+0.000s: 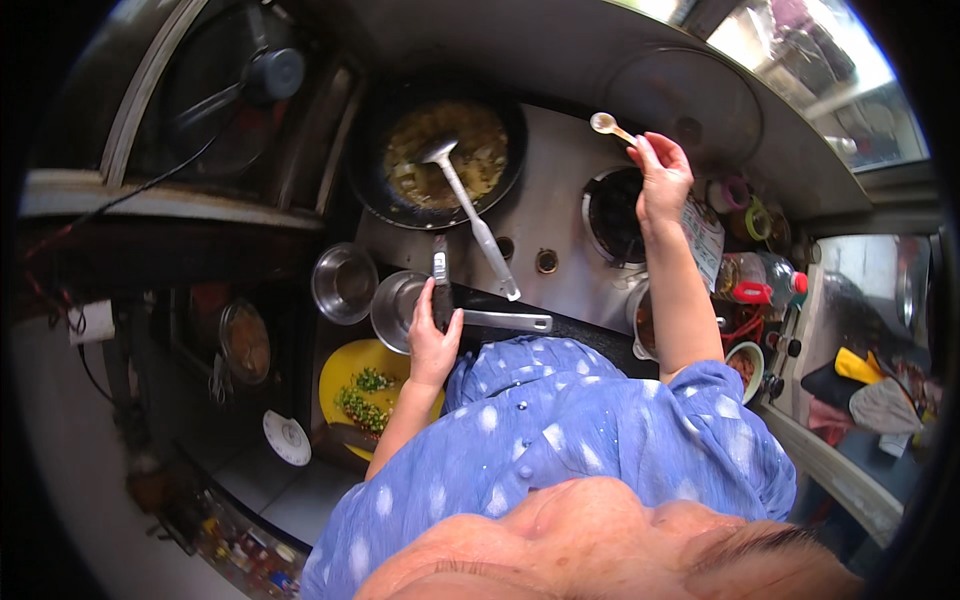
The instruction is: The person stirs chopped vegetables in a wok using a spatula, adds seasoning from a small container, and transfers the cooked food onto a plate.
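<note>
My right hand (664, 176) is raised over the right side of the stove, pinching a small spoon (603, 123) by its handle. Its bowl points to the left. Below me, my left hand (433, 349) grips the end of the wok's dark handle (441, 274), fingers on one side and thumb on the other. Chopped pale food (480, 161) lies in the black wok (360, 176). A metal ladle (461, 187) leans in it, its long handle reaching over the rim onto the stovetop.
Beside my left hand are a steel bowl (343, 283) and a steel ladle-like pot (390, 315). Chopped greens (364, 401) lie on a yellow cutting board (334, 367). A second burner (616, 214) sits under my right forearm. Bottles (772, 281) and a bowl of minced food (742, 367) stand right.
</note>
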Demonstrator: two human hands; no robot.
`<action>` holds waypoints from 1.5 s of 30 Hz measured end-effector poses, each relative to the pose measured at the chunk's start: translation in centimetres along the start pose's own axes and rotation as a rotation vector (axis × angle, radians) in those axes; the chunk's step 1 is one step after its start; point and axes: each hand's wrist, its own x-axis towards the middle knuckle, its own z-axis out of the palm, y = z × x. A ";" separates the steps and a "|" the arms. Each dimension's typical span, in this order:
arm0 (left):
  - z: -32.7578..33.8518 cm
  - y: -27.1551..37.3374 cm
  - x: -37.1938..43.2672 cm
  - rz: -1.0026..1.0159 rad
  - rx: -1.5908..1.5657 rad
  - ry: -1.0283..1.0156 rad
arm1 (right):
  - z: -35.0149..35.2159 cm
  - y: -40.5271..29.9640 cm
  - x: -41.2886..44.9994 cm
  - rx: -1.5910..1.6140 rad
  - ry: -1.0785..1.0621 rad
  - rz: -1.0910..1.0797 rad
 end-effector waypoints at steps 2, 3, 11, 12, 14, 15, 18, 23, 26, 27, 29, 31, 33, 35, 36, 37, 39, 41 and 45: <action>-0.4 0.6 -0.1 -0.001 0.019 0.013 | 5.8 0.4 -1.7 -0.007 -0.101 0.023; -0.5 0.9 -0.2 0.010 0.029 0.028 | 8.4 0.8 -2.3 0.040 -0.145 0.033; -1.0 1.5 0.2 0.060 0.052 0.018 | 16.9 12.4 -1.7 -0.527 -0.081 -0.165; -1.1 1.5 0.2 0.048 0.048 0.014 | 16.8 12.5 -1.9 -0.486 -0.098 -0.144; -1.1 1.0 -0.1 0.059 0.048 0.018 | 15.5 11.2 -3.2 -0.341 -0.173 -0.058; -1.1 1.0 -0.3 0.065 0.043 -0.002 | 14.3 9.8 -3.5 -0.248 -0.213 -0.042; -1.1 1.3 -0.1 0.024 0.035 -0.015 | 8.8 5.0 -3.5 -0.127 -0.182 -0.025; -0.4 -0.5 -0.3 -0.012 -0.070 -0.023 | -5.6 0.0 1.0 -0.368 0.217 -0.353; -0.1 0.5 0.3 -0.053 -0.113 -0.069 | -16.1 0.2 5.6 -0.688 0.530 -0.493; -0.2 0.7 0.3 -0.090 -0.132 -0.077 | -17.9 0.4 6.5 -0.816 0.601 -0.512; -0.2 1.1 0.5 -0.070 -0.129 -0.074 | -21.5 1.6 8.7 -0.978 0.680 -0.511; -0.4 0.7 0.3 -0.076 -0.129 -0.066 | -23.6 3.1 10.6 -1.119 0.722 -0.534; -0.4 0.6 0.2 -0.098 -0.121 -0.038 | -25.4 4.1 12.3 -1.157 0.756 -0.535; -0.2 0.9 0.9 -0.082 -0.110 -0.079 | -28.4 4.3 13.2 -1.145 0.689 -0.336; -0.3 0.2 0.3 -0.053 -0.090 -0.030 | -26.2 4.6 13.0 -1.254 0.653 -0.246; -0.2 0.5 0.6 -0.090 -0.094 -0.041 | -26.4 4.4 13.1 -1.292 0.702 -0.261; -0.1 0.7 0.3 -0.125 -0.172 -0.013 | -20.9 4.2 10.8 -1.221 0.519 -0.503; 0.3 -0.5 -0.4 -0.210 -0.342 -0.005 | -12.7 3.2 6.1 -0.918 0.048 -0.568; 0.2 -0.8 0.8 -0.628 -0.880 -0.212 | -0.4 0.5 -7.5 -0.770 -0.986 -0.499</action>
